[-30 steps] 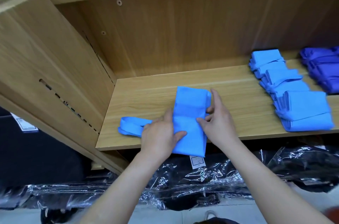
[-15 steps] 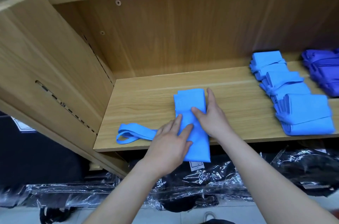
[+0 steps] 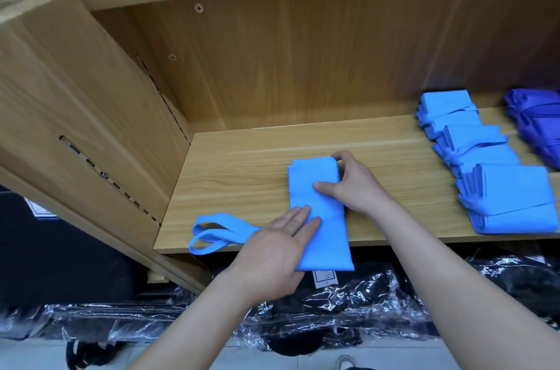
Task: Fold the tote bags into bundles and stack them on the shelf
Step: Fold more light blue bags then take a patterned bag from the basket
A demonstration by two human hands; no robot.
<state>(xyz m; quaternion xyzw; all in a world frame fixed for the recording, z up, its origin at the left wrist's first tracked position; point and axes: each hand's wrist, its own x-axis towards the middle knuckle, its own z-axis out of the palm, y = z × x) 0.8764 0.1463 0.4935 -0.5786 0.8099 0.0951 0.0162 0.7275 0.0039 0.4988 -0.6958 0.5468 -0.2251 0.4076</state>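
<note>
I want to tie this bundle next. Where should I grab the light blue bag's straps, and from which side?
Probably the looped end of the straps, from the left with the left hand: the loops lie flat and free at the front edge of the shelf, left of the bag that the right hand holds.

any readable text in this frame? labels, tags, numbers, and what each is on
No text is legible.
White tag just below the near edge of the blue tote bag: it carries small print, too small to read.
White label on the dark surface at far left: blurred, unreadable.
No other text can be made out.
</note>
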